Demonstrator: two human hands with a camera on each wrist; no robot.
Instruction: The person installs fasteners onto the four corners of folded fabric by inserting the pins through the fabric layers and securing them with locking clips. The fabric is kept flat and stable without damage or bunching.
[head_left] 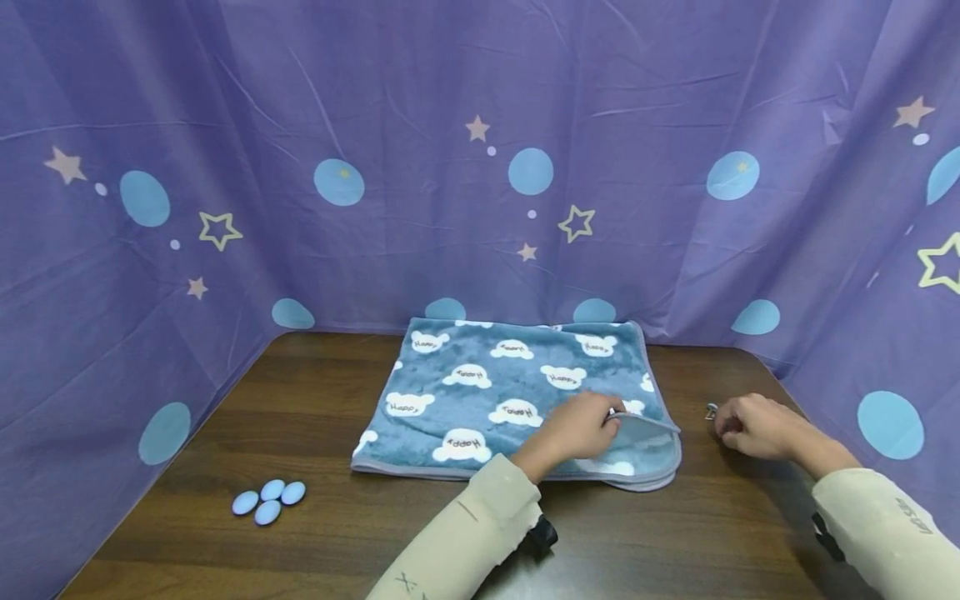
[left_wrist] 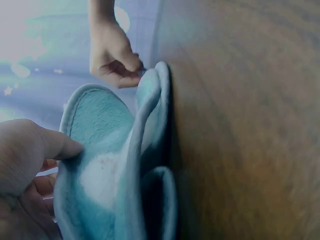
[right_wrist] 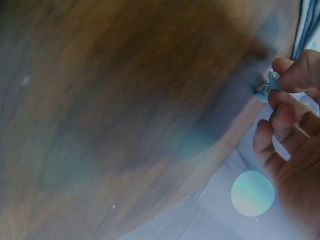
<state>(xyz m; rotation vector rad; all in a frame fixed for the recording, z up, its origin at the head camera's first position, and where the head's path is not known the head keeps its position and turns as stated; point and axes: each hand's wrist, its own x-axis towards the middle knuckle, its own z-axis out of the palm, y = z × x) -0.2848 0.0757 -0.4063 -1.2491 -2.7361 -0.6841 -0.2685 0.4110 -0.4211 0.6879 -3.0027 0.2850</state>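
Observation:
A folded blue fleece blanket (head_left: pixel 487 392) printed with white bears lies on the brown wooden table (head_left: pixel 315 400). My left hand (head_left: pixel 609 418) pinches the top layer at the blanket's front right corner and holds it lifted off the layers below. In the left wrist view the thumb of that left hand (left_wrist: pixel 62 162) lies on the raised blanket (left_wrist: pixel 115 175) flap. My right hand (head_left: pixel 718 421) rests on the table just right of the blanket. It pinches a small silvery-blue object (head_left: pixel 711 411). The right wrist view shows the small object (right_wrist: pixel 265 87) between the fingertips of my right hand (right_wrist: pixel 280 82).
Several pale blue oval pebbles (head_left: pixel 268 500) sit near the table's front left. A purple curtain (head_left: pixel 480 167) with stars and blue dots closes in the back and both sides. The table's right edge (right_wrist: pixel 235 135) runs close to my right hand.

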